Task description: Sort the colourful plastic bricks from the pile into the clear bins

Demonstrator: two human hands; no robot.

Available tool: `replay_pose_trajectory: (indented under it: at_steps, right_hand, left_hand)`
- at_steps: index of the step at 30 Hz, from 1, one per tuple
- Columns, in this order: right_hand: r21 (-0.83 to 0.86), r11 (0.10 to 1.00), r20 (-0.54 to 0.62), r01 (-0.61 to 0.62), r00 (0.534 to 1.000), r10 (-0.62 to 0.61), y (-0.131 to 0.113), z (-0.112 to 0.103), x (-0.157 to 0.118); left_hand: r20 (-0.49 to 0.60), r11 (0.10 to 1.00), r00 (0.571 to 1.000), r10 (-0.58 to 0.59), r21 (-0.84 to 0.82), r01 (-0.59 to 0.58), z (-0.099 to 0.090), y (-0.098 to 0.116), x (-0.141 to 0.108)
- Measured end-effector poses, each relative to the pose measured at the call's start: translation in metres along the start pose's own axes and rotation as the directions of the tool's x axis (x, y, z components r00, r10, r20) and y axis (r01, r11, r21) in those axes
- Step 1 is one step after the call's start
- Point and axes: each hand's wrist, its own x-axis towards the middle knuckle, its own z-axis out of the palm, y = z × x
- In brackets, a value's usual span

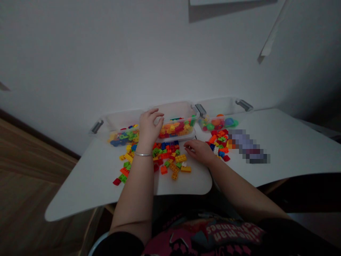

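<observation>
My left hand (150, 127) is raised over the front of the middle clear bin (170, 106), its fingers apart and nothing between them. Beside the loose bricks on the table, my right hand (198, 151) has its fingers curled together; whatever they may hold is too small to make out. Colourful toy bricks (164, 155) lie scattered between and around my forearms. Yellow, red and orange bricks fill the lower part of the middle bin. A second pile of bricks (221, 139) is to the right of my right hand.
A left clear bin (122, 119) holds blue, green and yellow pieces. The right clear bin (221, 106) contains round coloured pieces. A blurred, pixelated object (247, 145) lies on the white table (287, 149). The wall stands right behind the bins.
</observation>
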Motion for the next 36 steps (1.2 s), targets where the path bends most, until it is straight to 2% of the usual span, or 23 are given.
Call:
replay_pose_trajectory:
  at_steps: [2, 3, 7, 8, 10, 12, 14, 15, 18, 23, 26, 31, 36]
  right_hand:
    - [-0.006, 1.000, 0.003, -0.007, 1.000, 0.007, -0.001, -0.001, 0.001]
    - [-0.007, 1.000, 0.006, -0.007, 1.000, 0.007, -0.002, -0.001, 0.001]
    - [-0.007, 1.000, 0.014, -0.003, 1.000, 0.003, -0.005, -0.004, 0.001]
    - [-0.007, 1.000, 0.010, -0.001, 1.000, 0.001, -0.006, -0.004, 0.001]
    - [-0.008, 1.000, 0.003, 0.009, 1.000, -0.009, -0.005, -0.005, 0.001]
    - [-0.005, 1.000, -0.004, 0.025, 1.000, -0.025, -0.004, -0.003, 0.000]
    - [0.002, 0.999, -0.017, 0.043, 0.999, -0.043, -0.001, -0.001, 0.000]
    - [0.005, 0.999, -0.026, 0.052, 0.998, -0.051, 0.000, 0.001, 0.000]
    - [0.006, 0.998, -0.042, 0.069, 0.997, -0.069, 0.003, 0.003, -0.001]
    - [-0.015, 0.998, -0.034, 0.055, 0.998, -0.056, 0.001, 0.003, 0.000]
    - [-0.037, 0.999, -0.026, 0.039, 0.999, -0.040, 0.000, 0.002, 0.000]
    - [-0.067, 0.996, 0.003, 0.057, 0.998, -0.057, 0.000, 0.002, 0.001]
    - [-0.099, 0.982, 0.051, 0.161, 0.986, -0.157, 0.002, 0.005, 0.004]
  left_hand:
    - [-0.085, 1.000, 0.996, -0.023, 0.014, 0.024, -0.002, 0.007, -0.012]
    - [-0.094, 0.999, 0.995, -0.039, 0.019, 0.041, -0.002, 0.010, -0.019]
    - [-0.007, 0.994, 0.999, -0.046, 0.102, 0.046, 0.005, 0.023, -0.050]
    - [0.032, 0.990, 0.998, -0.047, 0.136, 0.043, 0.008, 0.025, -0.058]
    - [0.190, 0.987, 0.981, -0.026, 0.163, -0.006, 0.015, 0.029, -0.070]
    - [0.371, 0.985, 0.929, 0.005, 0.157, -0.068, 0.021, 0.031, -0.079]
    - [0.465, 0.978, 0.885, 0.000, 0.185, -0.097, 0.026, 0.031, -0.084]
    - [0.478, 0.972, 0.878, -0.015, 0.215, -0.100, 0.028, 0.031, -0.086]
    - [0.487, 0.955, 0.873, -0.036, 0.273, -0.113, 0.033, 0.029, -0.089]
    - [0.465, 0.956, 0.885, -0.011, 0.263, -0.126, 0.038, 0.024, -0.093]
    - [0.456, 0.966, 0.889, 0.045, 0.208, -0.155, 0.040, 0.020, -0.095]
    - [0.483, 0.970, 0.857, 0.178, 0.061, -0.236, 0.044, 0.017, -0.097]
    - [0.424, 0.979, 0.892, 0.154, 0.059, -0.197, 0.046, 0.019, -0.099]
